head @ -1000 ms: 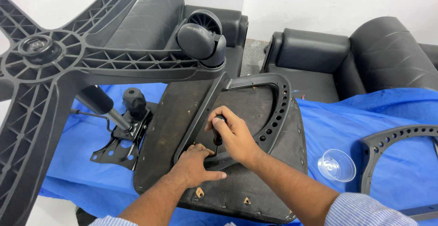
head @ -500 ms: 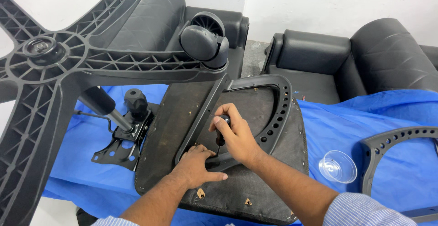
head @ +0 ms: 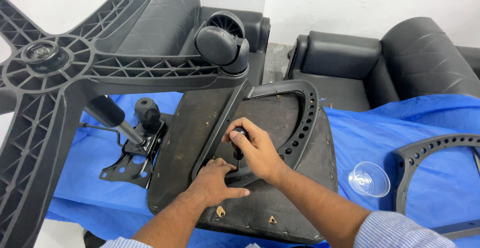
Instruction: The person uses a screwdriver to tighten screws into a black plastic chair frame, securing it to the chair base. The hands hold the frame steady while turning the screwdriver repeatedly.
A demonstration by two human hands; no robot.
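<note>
Right hand [head: 257, 150]: my fingers wrap tight around the screwdriver [head: 238, 148], keep it upright on the screw.
Left hand [head: 215, 183]: fingers together, pressing the armrest bracket [head: 295, 128] flat against the seat pan [head: 200, 128].

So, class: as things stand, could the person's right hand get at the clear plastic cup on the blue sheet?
Probably yes. The clear cup sits in the open on the blue sheet, with nothing between it and the right hand; but that hand is holding a screwdriver.
</note>
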